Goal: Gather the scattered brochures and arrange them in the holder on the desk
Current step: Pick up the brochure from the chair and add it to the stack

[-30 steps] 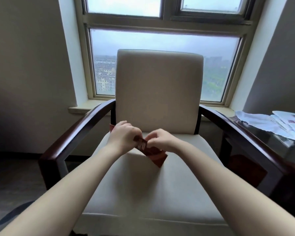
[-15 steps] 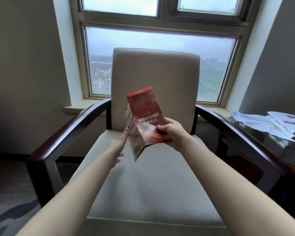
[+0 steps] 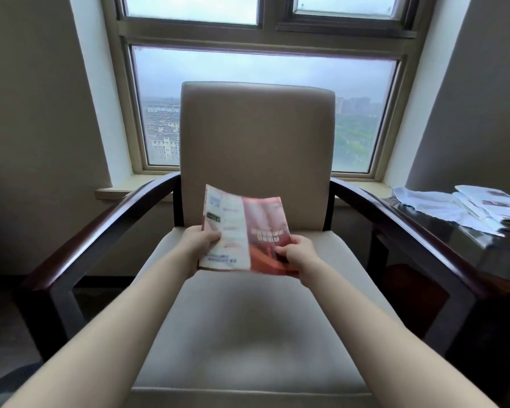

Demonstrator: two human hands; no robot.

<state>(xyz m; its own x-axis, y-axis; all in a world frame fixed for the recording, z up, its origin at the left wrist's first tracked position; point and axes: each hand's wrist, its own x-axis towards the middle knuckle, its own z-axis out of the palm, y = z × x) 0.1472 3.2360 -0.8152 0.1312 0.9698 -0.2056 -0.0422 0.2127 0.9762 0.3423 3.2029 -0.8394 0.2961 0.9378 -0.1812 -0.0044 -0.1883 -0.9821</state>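
Note:
A red and white folded brochure (image 3: 245,231) is held spread open above the seat of a beige armchair (image 3: 256,148). My left hand (image 3: 199,241) grips its white left panel at the lower edge. Pinching the red right panel near its lower corner is my right hand (image 3: 296,250). More brochures and papers (image 3: 465,206) lie in a loose pile on a dark glass-topped table at the far right. No holder is in view.
The armchair has dark wooden armrests (image 3: 106,228) on both sides. A window (image 3: 259,81) with a sill is right behind it. The dark side table (image 3: 483,248) stands directly against the chair's right armrest.
The brochure was lifted off the chair seat, then unfolded. My left hand went from touching its edge to gripping the white panel, and the brochure now lies open and flatter.

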